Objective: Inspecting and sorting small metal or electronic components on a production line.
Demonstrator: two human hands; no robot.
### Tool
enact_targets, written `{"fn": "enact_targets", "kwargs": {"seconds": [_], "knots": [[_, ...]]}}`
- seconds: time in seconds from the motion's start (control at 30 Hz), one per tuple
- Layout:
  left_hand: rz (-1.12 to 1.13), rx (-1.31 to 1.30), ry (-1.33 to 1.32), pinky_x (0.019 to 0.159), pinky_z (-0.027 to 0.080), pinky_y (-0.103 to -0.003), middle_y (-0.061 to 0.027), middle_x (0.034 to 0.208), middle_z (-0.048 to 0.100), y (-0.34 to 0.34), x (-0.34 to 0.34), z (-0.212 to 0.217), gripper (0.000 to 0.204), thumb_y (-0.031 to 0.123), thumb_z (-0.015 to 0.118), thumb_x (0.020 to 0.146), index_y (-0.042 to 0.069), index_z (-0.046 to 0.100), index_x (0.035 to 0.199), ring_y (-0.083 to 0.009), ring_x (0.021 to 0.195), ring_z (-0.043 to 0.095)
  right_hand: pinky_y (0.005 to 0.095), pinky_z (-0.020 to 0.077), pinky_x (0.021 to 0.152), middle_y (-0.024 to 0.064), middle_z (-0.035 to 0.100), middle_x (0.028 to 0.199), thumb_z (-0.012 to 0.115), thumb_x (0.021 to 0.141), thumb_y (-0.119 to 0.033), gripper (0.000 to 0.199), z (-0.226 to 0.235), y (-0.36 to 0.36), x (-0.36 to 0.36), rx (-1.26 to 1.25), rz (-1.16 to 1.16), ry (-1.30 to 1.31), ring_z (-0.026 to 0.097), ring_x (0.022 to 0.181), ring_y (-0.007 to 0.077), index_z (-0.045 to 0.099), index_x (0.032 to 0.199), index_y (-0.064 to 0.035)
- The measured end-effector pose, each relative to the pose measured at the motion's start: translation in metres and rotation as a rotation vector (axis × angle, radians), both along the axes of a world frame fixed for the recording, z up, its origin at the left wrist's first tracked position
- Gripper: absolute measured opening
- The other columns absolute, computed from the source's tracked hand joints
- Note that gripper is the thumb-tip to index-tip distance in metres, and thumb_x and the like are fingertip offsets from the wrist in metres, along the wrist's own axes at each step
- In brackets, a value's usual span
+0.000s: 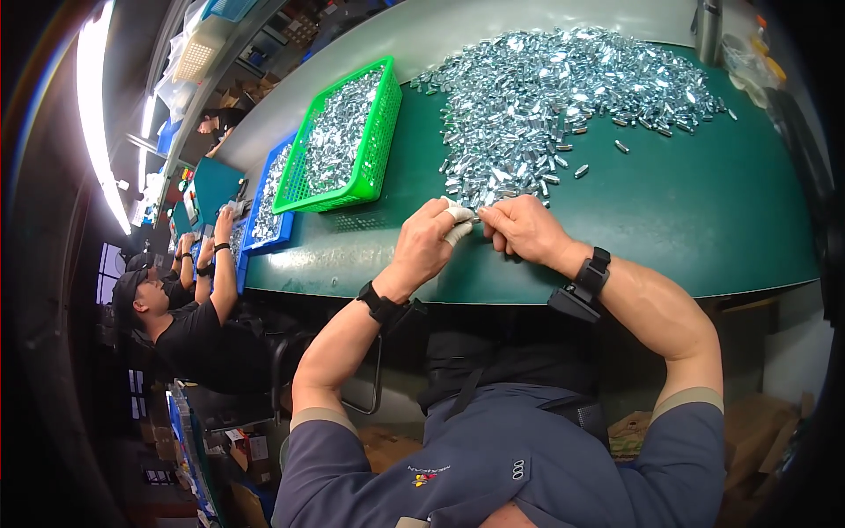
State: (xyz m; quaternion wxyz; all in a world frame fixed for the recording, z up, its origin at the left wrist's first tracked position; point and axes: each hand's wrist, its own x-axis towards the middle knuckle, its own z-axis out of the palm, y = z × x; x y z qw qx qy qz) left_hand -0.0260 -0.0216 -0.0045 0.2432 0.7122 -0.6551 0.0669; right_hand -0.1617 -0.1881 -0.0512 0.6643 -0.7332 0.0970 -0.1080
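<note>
Bright green plastic makes up the perforated rectangular basket (378, 158) on the dark green tabletop (722, 211), filled with shiny silver metal pieces. Left of that basket, and partly behind it from where I stand, sits a shallow blue plastic basket (280, 227) holding more of the same. Farther left, beyond both, a co-worker in a black cap and black shirt (198, 326) has both arms raised at the bench.

To the right of the green basket spreads a wide, loose heap of small silver metal cylinders (563, 88), with a few strays lying apart from its near edge. A grey metal post (708, 31) and a crumpled clear plastic bag (746, 75) stand past the heap, farthest from the basket.

Nearer the person than the basket, and to its right, both hands meet just below the heap. The left hand (425, 242), white covers on some fingers, has its fingertips drawn together on one small silver piece (476, 216); the right hand (528, 231) pinches the same piece, fingers curled. Their fingertips hide most of it.
</note>
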Motion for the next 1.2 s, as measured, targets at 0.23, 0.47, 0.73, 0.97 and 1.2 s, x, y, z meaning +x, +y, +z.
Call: {"fn": "enact_targets", "kwargs": {"seconds": [0.23,0.47,0.73,0.97,1.2], "knots": [[0.233,-0.129,-0.186,0.083,0.054,-0.04,-0.0106,0.105,0.071,0.03,0.067,0.058,0.021,0.008,0.078,0.087,0.007,0.073,0.108,-0.0323,0.095,0.068,0.0249,0.0452,0.051,0.0008,0.064,0.064,0.055,0.109,-0.037,0.046,0.0,-0.007,0.0,0.127,-0.163,-0.159,0.056,0.053,0.0073,0.069,0.082,-0.0016],[0.164,-0.035,-0.214,0.087,0.054,-0.041,-0.0126,0.109,0.07,0.029,0.066,0.037,0.031,0.011,0.079,0.086,0.008,0.072,0.116,-0.0329,0.101,0.066,0.025,0.0449,0.051,0.0012,0.064,0.064,0.056,0.109,-0.036,0.046,-0.003,-0.004,0.003,0.122,-0.146,-0.108,0.055,0.053,0.0077,0.069,0.082,-0.0014],[0.232,0.215,0.006,0.088,0.055,-0.037,-0.0076,0.105,0.071,0.011,0.038,-0.015,0.026,0.011,0.077,0.09,0.007,0.074,0.116,-0.0255,0.098,0.068,0.0293,0.0455,0.051,0.0033,0.065,0.062,0.058,0.105,-0.035,0.043,-0.002,-0.002,0.001,0.012,-0.07,-0.063,0.058,0.051,0.0117,0.069,0.08,-0.0022],[0.303,0.032,1.0,0.087,0.056,-0.032,-0.0039,0.107,0.073,0.008,0.032,-0.017,0.022,0.011,0.071,0.099,0.003,0.071,0.12,-0.0156,0.095,0.069,0.0317,0.0471,0.053,0.0056,0.066,0.062,0.057,0.105,-0.033,0.042,-0.003,0.0,0.001,-0.073,-0.027,-0.045,0.06,0.052,0.0143,0.068,0.08,-0.0009],[0.277,-0.065,1.287,0.084,0.056,-0.029,-0.0081,0.106,0.074,0.011,0.023,-0.022,0.022,0.011,0.071,0.099,0.004,0.065,0.12,-0.0145,0.093,0.07,0.0309,0.0467,0.052,0.0045,0.065,0.061,0.057,0.105,-0.034,0.042,-0.003,-0.001,0.002,0.017,-0.114,-0.122,0.059,0.053,0.0128,0.069,0.081,-0.0007]]}}
